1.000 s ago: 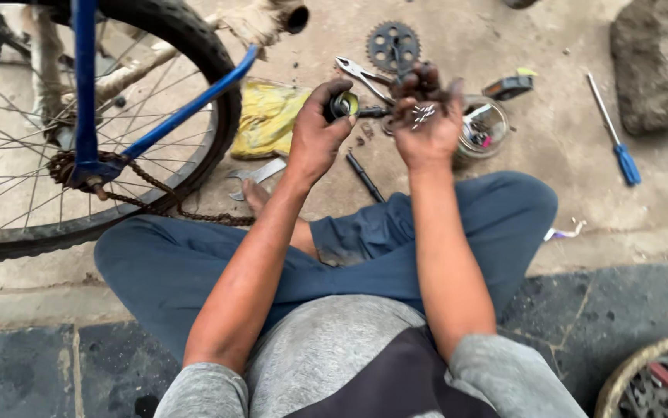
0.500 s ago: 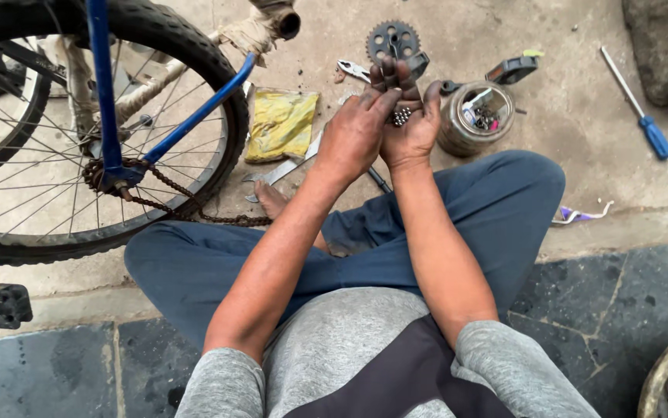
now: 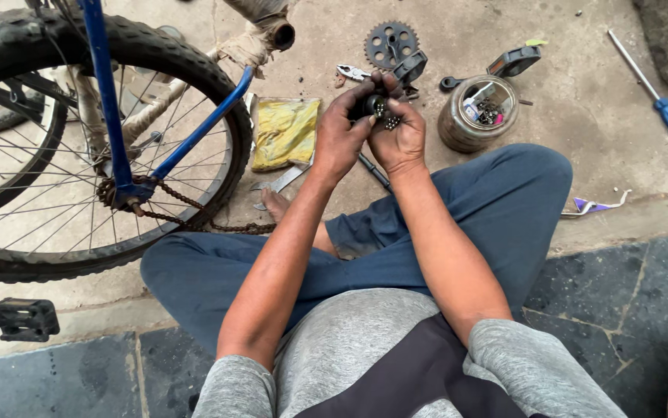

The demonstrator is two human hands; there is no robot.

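head view: my left hand [image 3: 339, 139] and right hand [image 3: 401, 135] are pressed together just beside the glass jar [image 3: 477, 112], on its left. left fingers are clenched round a small dark metal bike part [image 3: 371, 104]; right fingers curl against the same part from the other side, with tiny steel bearing balls [image 3: 393, 121] sitting at the fingertips. part is held off the ground, above my crossed legs. jar is full of small hardware. toothed sprocket [image 3: 390, 43] lies beyond the jar's left side, pliers [image 3: 352, 73] near it. yellow rag [image 3: 285, 131] lies further left of the jar, past my hands. blue-handled screwdriver [image 3: 657, 101] lies well right of the jar. bicycle wheel [image 3: 94, 155] with blue frame stands far left of the jar.
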